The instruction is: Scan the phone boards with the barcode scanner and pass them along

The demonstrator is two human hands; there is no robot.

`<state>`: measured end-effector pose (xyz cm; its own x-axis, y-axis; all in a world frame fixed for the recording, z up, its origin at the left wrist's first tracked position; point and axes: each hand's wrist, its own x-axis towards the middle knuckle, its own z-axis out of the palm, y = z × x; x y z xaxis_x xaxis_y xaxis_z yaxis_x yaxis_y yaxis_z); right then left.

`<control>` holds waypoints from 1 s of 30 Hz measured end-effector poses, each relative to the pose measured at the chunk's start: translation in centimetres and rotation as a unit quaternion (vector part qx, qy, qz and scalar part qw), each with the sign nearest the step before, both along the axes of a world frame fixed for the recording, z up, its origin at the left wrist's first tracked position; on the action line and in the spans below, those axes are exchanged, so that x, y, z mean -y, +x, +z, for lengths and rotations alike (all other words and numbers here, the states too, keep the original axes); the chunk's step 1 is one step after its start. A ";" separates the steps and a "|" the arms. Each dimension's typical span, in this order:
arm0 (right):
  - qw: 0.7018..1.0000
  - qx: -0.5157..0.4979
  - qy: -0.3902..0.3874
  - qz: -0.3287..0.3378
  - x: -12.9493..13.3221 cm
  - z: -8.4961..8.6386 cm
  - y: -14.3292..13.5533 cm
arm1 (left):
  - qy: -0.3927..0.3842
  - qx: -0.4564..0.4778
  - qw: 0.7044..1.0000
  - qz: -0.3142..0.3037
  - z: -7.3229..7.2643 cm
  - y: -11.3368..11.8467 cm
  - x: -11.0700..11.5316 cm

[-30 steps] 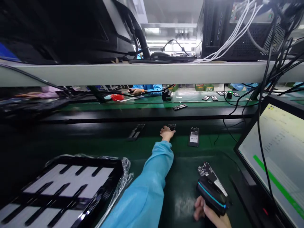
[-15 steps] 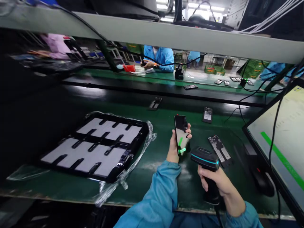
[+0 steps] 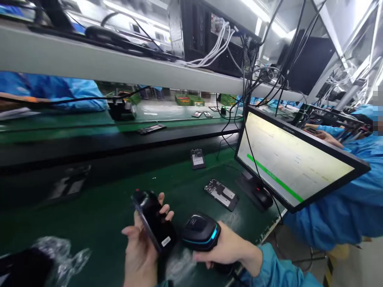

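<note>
While the left hand (image 3: 140,247) grips a black smartphone (image 3: 152,219) over the green workbench (image 3: 179,183), white label (image 3: 166,241) near its lower end, the right hand (image 3: 229,247) clasps a barcode scanner (image 3: 200,232) just beside the smartphone. On the workbench: one phone chassis (image 3: 221,194) near the monitor (image 3: 295,159), a second chassis (image 3: 198,159) farther back.

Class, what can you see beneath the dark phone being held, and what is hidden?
Beneath the phone is the left grip, its thumb showing on one side and fingertips on the other. The phone hides part of the palm and its own underside.
</note>
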<state>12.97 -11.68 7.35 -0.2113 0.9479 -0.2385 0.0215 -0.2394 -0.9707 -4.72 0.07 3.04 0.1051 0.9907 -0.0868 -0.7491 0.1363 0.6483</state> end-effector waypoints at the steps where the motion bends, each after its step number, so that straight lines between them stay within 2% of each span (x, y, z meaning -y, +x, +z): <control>1: 1.000 -0.002 0.018 0.013 0.3 0.3 0.0 | 0.002 -0.020 1.000 0.008 -0.2 -0.2 -0.2; 4: 0.995 0.019 0.087 0.034 1.5 1.2 -0.3 | -0.029 -0.096 0.993 0.057 -1.1 -0.6 -0.9; 6: 0.991 0.047 0.124 0.009 2.2 1.5 -0.5 | -0.062 -0.139 0.984 0.095 -1.5 -0.6 -1.0; 10: 0.982 0.120 0.139 -0.032 2.2 0.4 -0.4 | -0.053 -0.230 0.966 0.103 -2.3 -0.1 -0.6; 13: 0.978 0.160 0.130 -0.020 0.7 -0.8 -0.5 | -0.032 -0.349 0.927 0.135 -2.9 0.2 -0.7; 16: 0.978 0.160 0.132 0.010 -0.6 -1.3 -1.3 | -0.004 -0.436 0.883 0.173 -2.8 0.4 -0.3; 20: 0.978 0.159 0.136 0.021 -1.3 -1.5 -1.9 | 0.021 -0.466 0.866 0.182 -2.2 0.6 0.1; 24: 0.977 0.180 0.117 0.007 -0.9 -1.5 -1.6 | 0.041 -0.456 0.868 0.191 -2.2 0.7 0.2; 27: 0.976 0.177 0.126 -0.002 -0.6 -0.6 -1.7 | 0.076 -0.423 0.883 0.191 -2.4 0.9 0.6; 30: 0.977 0.162 0.139 0.005 -1.1 0.6 -2.6 | 0.074 -0.436 0.880 0.173 -2.4 1.2 1.1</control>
